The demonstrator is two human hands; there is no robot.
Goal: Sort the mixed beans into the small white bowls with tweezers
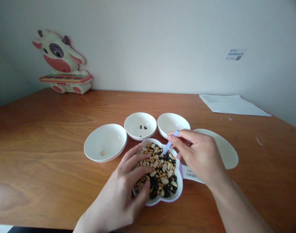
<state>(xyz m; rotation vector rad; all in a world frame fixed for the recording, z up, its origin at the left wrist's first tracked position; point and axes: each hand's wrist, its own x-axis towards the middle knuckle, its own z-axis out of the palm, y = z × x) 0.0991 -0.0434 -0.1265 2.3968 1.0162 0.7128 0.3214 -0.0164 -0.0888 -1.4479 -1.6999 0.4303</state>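
Observation:
A white, wavy-edged dish [179, 186] with a purple outer side holds a mix of black beans, yellow soybeans and pale peanut halves [164, 167]. My left hand [125, 181] lies over the dish's left rim, fingers spread across the beans. Between the thumb and fingers of my right hand [198, 152] are small lavender plastic tweezers [169, 143]. Their tip points down into the beans near the dish's far right side. Whether the tip has caught a bean is too small to tell. A handle with a printed label [190, 174] sticks out under my right hand.
Behind the dish stand white bowls: the left bowl [89, 147] has one pale round piece, the middle bowl [131, 121] several black beans. A third bowl [163, 119] and a partly hidden fourth [227, 150] are rightward. A cow toy keyboard [65, 77] and papers [232, 104] stand farther back.

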